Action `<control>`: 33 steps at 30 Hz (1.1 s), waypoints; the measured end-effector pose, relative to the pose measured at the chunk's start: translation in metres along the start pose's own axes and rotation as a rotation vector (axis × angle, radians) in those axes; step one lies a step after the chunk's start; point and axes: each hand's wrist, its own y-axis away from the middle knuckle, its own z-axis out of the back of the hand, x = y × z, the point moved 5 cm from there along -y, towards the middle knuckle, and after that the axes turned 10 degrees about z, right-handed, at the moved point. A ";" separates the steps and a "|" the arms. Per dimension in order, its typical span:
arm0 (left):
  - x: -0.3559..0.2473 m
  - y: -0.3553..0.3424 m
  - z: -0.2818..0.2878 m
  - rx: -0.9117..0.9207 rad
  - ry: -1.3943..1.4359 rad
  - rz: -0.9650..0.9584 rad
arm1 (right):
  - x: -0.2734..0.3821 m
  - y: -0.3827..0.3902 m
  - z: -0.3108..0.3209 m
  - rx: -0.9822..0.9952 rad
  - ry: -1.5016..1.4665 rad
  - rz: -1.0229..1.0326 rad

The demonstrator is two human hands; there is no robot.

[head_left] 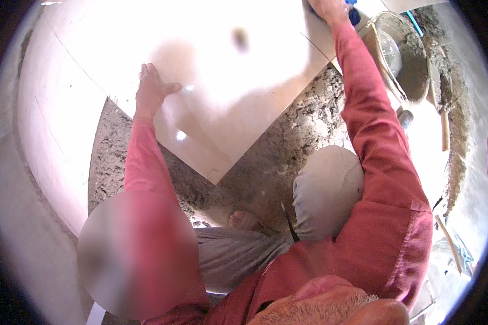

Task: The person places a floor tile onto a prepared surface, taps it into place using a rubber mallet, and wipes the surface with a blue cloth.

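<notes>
My left hand (153, 92) lies on a large glossy pale floor tile (217, 157), fingers spread and thumb out to the side. At the top edge, my right hand (329, 12) reaches past the tile onto a dark blue object (353, 12), apparently gripping it; the fingertips are partly hidden. Bright glare covers much of the tile, whose near corner rests over rough grey mortar (276, 130). Thin joints separate it from the neighbouring tiles (54, 81).
A mortar-smeared bucket (423, 70) stands at the upper right beside a tool with a wooden handle (445, 130) and a light blue rod (415, 21). More tools (450, 244) lie at the lower right. My knee (328, 189) and bare foot (243, 221) are on the mortar side.
</notes>
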 end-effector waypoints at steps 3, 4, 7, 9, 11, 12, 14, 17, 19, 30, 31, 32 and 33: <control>0.000 -0.002 -0.001 0.011 -0.008 0.019 | -0.008 0.063 0.005 -0.011 -0.094 0.292; 0.000 -0.004 -0.001 -0.003 -0.020 0.003 | -0.011 0.094 0.013 -0.061 -0.266 0.375; 0.002 -0.008 -0.004 -0.014 -0.042 -0.017 | -0.021 0.190 0.021 0.151 -0.032 0.373; 0.005 -0.010 -0.006 -0.025 -0.018 -0.026 | -0.031 0.243 0.043 0.221 -0.192 0.429; 0.006 -0.009 -0.006 -0.067 -0.064 -0.065 | -0.054 0.286 0.075 0.405 -0.384 0.443; 0.007 -0.009 -0.005 -0.064 -0.094 -0.065 | -0.072 0.305 0.096 0.529 -0.447 0.437; 0.007 -0.009 0.003 -0.095 -0.146 -0.075 | -0.119 0.333 0.144 0.511 -0.623 0.199; 0.004 -0.012 0.017 -0.135 -0.130 -0.058 | -0.209 0.355 0.219 0.364 -0.469 -0.111; 0.000 -0.023 0.024 -0.092 -0.012 0.020 | -0.258 0.356 0.259 0.248 -0.022 -0.083; -0.166 0.003 -0.046 -0.409 -0.029 -0.770 | -0.406 0.380 0.087 0.421 0.760 -0.221; -0.193 0.012 -0.058 -0.385 0.007 -0.826 | -0.399 0.389 0.071 0.479 0.816 -0.134; -0.219 0.021 -0.070 -0.410 -0.078 -0.839 | -0.389 0.396 0.066 0.354 0.641 -0.113; -0.244 0.032 -0.081 -0.438 -0.162 -0.849 | -0.381 0.403 0.062 0.339 0.542 -0.152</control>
